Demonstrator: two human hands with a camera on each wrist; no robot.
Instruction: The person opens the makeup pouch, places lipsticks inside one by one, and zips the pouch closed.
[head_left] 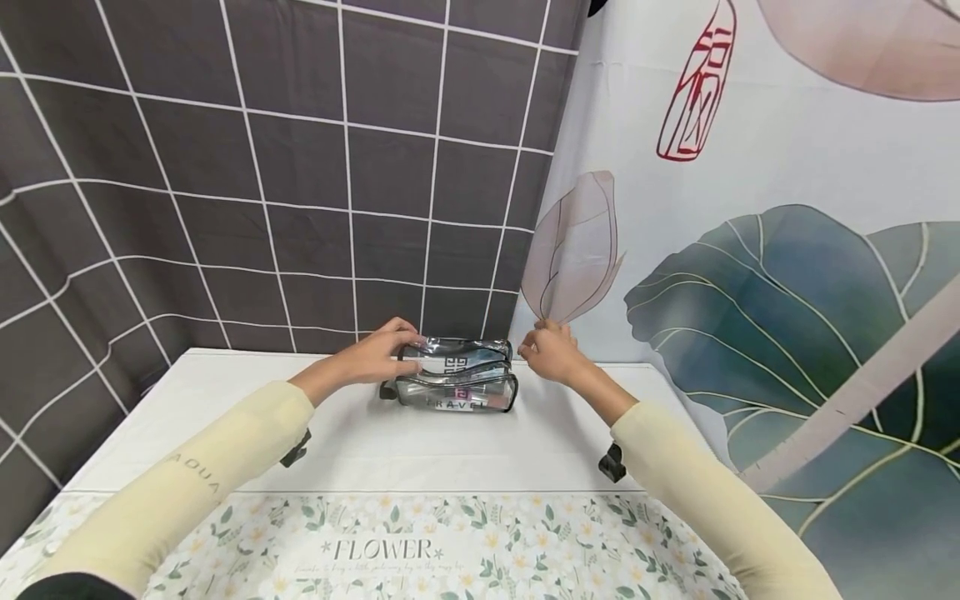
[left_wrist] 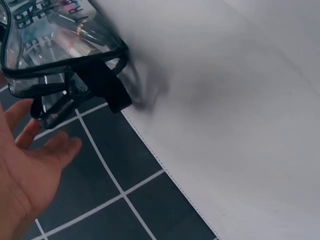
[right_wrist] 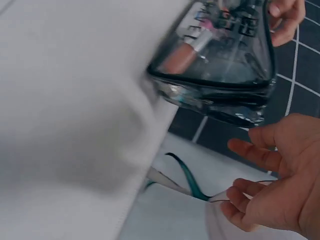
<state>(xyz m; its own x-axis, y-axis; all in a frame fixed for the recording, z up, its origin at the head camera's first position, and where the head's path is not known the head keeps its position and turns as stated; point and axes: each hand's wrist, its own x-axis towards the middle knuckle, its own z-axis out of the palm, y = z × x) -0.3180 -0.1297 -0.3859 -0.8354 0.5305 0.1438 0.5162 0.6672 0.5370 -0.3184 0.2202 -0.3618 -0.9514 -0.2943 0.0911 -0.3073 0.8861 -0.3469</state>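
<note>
A clear pouch (head_left: 455, 406) with black piping and printed lettering stands on the white tabletop, near its back edge. Through its plastic, a pinkish tube (right_wrist: 181, 59) and other small items show. My left hand (head_left: 375, 356) holds the pouch's upper left end, thumb at the front and fingers towards the back. A black strap tab (left_wrist: 107, 86) sticks out at that end. Just off the right end is my right hand (head_left: 557, 354), fingers loosely bent, with nothing visible in it. In the right wrist view a small gap separates its fingers (right_wrist: 255, 152) from the pouch.
A white table (head_left: 337, 458) carries a flower-patterned mat (head_left: 450, 575) along its front. Behind stands a dark grid-patterned cloth (head_left: 300, 167). To the right hangs a white cloth (head_left: 600, 100) with leaf prints. Both run close to the table's edges.
</note>
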